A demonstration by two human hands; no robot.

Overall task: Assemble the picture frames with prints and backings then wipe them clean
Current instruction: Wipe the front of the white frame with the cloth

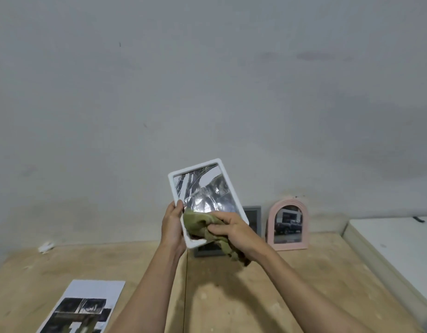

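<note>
Up in the air over the wooden table (pixel 231 296) goes the white frame (pixel 220 164), a rounded-corner rectangle of smooth plastic, tilted with its top leaning away to the left. Its glossy front throws glare across a grey, black and white print behind it. The left hand (pixel 172 227) grips the frame's lower left edge, thumb curled over the front rim, the other fingers hidden behind. The right hand (pixel 234 233) is bunched tight around an olive-green cloth (pixel 198 224), soft and crumpled, pressing it flat against the frame's lower front; a ragged tail of the cloth dangles below the wrist.

Behind the hands, leaning on the pale plaster wall (pixel 207 80), a grey frame (pixel 252 217) stands mostly hidden by the white one. Just to its right stands a pink arched frame (pixel 288 224) with ridged bands round the arch (a dark truck shows in its picture). The tabletop is raw, pale plywood with a seam running down its middle. At lower left a loose print (pixel 82 306) lies flat, a dark image on white paper
</note>
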